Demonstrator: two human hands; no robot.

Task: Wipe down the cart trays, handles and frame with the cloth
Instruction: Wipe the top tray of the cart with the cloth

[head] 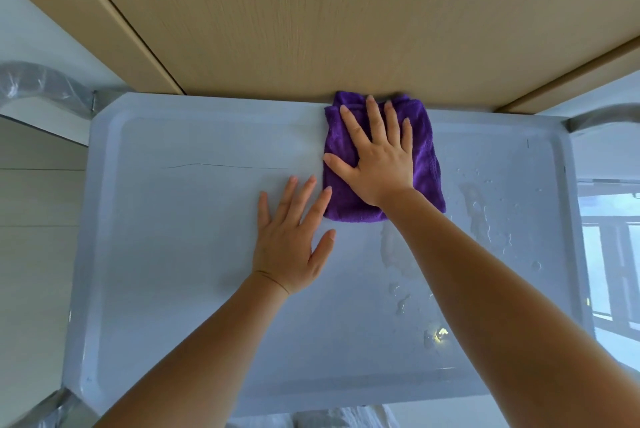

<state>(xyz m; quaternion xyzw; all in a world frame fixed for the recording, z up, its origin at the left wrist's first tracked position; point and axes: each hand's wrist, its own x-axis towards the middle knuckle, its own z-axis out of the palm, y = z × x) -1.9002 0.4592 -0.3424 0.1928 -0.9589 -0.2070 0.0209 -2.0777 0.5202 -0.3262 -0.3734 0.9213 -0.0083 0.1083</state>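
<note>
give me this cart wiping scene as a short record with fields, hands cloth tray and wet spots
right hand: flat on the cloth, fingers spread
left hand: flat on the bare tray beside the cloth, holding nothing
cloth: purple, folded, at the far rim of the tray
tray: pale blue-grey, top of cart
water droplets: on the tray's right part
wooden panel: behind the tray
</note>
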